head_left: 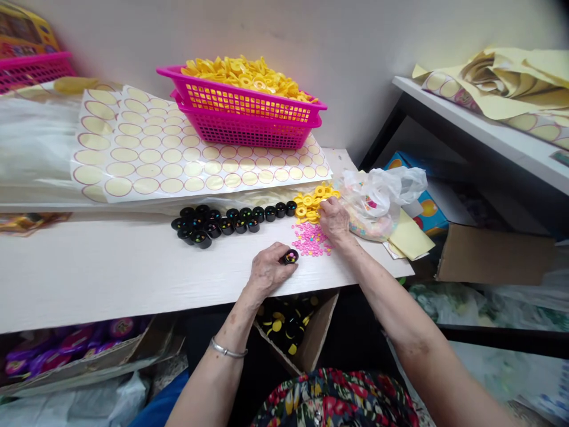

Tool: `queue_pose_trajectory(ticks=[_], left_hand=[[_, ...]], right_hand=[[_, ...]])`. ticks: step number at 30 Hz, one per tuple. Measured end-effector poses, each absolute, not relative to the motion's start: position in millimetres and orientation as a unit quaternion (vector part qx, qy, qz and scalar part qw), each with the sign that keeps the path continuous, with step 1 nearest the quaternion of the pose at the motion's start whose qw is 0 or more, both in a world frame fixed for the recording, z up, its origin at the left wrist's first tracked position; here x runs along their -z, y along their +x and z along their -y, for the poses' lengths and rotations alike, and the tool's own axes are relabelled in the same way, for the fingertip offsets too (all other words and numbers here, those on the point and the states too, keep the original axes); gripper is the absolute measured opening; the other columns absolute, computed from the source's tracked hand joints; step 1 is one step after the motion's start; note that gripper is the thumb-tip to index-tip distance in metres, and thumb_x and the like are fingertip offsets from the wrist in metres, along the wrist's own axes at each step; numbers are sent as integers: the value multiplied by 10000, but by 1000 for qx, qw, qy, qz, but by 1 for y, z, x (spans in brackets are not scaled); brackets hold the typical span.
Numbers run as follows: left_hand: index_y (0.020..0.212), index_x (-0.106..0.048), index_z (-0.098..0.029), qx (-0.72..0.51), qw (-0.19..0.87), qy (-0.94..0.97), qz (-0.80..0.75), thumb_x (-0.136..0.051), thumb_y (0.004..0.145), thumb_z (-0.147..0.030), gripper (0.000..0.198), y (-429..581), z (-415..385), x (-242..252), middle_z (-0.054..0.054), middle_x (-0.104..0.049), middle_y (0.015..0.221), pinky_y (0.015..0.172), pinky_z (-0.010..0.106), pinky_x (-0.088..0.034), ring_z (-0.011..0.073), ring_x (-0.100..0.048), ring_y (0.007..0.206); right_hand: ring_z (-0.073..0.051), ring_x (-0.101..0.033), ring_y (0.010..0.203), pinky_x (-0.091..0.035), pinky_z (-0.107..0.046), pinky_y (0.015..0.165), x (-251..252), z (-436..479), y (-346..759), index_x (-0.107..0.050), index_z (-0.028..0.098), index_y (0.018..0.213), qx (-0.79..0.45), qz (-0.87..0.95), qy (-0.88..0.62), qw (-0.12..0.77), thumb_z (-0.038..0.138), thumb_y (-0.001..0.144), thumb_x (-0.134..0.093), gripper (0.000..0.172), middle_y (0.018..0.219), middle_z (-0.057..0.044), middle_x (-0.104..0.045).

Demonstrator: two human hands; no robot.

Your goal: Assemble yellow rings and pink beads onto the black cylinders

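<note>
On the tabletop we have small cups, clustered at left and trailing in rows rightward to a pile of rings. Nearer us than that pile lie loose beads; our left hand, with one more cup in it, is just left of them, and our right hand is at the rings' right side. Right of that hand rests a plastic bag. Behind the cups lie sheets, bearing two stacked baskets (the upper one heaped with more rings). Below the tabletop, on our side, stands an open carton.
</note>
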State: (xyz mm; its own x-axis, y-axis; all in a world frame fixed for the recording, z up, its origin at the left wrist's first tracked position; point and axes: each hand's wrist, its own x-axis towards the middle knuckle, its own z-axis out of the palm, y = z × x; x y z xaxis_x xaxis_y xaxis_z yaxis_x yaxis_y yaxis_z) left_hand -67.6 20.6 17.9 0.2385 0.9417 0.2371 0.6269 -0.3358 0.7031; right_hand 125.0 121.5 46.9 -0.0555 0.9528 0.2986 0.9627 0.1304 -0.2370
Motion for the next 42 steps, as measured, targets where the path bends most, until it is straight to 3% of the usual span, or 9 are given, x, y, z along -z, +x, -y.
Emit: queue_pose_trajectory(ticks=[5,10,15,18,21,26,32,38,42], left_hand=[[823,-616,-195,-345,262,745,-508,-618,689,-233,139,-68,-22,-16,-9,-573,782,635,221,-408,116,-533,710],[1107,-568,-191,-427,273,726,-465,-721,621,-283,518,-69,-22,-10,56,-554,1062,659,240,-482,122,-561,753],[1045,-605,-176,-475,220,729,-441,-708,663,-300,415,-70,-19,-5,94,-554,1083,727,271,-511,183,-573,923],[1041,-600,-162,-479,226,721,-446,-744,623,-326,472,-70,-20,-7,95,-565,1059,750,285,-509,195,-571,936],[1030,-600,-155,-449,255,722,-460,-772,581,-342,516,-70,-23,-10,92,-560,1050,772,290,-494,204,-561,949],[873,-630,-184,-383,288,742,-469,-705,672,-295,242,-70,-27,-11,36,-576,912,764,276,-443,170,-551,862],[818,-603,-174,-383,312,731,-471,-699,672,-260,194,-70,-28,-11,12,-558,821,714,263,-412,150,-531,785],[812,-606,-176,-380,317,731,-469,-725,636,-259,228,-70,-30,-12,15,-567,851,739,266,-415,157,-539,817],[812,-607,-176,-378,316,732,-470,-719,639,-263,224,-70,-30,-13,20,-571,853,745,271,-422,163,-544,820]], right_hand=[[-152,-502,823,-377,-244,736,-45,-121,141,-619,166,813,-61,696,-625,349,211,787,-426,201,856,-49,-535],[-144,-488,672,-382,-265,662,-38,-125,148,-572,154,665,-169,614,-609,473,235,676,-487,118,663,-7,-532],[-107,-429,563,-352,-236,559,-40,-125,152,-533,157,587,-239,534,-584,563,239,612,-512,88,559,34,-478],[-90,-402,523,-332,-220,512,-42,-111,162,-525,160,575,-272,502,-585,576,242,608,-525,89,531,44,-456],[-78,-377,470,-295,-211,455,-38,-89,176,-534,157,586,-311,466,-614,556,242,601,-550,88,516,46,-458],[-88,-380,427,-308,-225,432,-26,-64,194,-531,163,570,-363,471,-644,482,263,615,-562,114,465,49,-442],[-171,-521,713,-398,-294,640,-29,-55,187,-643,169,735,-124,656,-646,370,185,682,-524,131,767,-41,-560],[-160,-514,780,-335,-259,610,-35,-39,165,-626,196,737,-86,765,-613,178,178,804,-476,165,813,-33,-562],[-167,-494,826,-324,-259,642,-34,-40,162,-614,193,767,-55,777,-614,125,212,846,-462,172,849,-42,-577]])
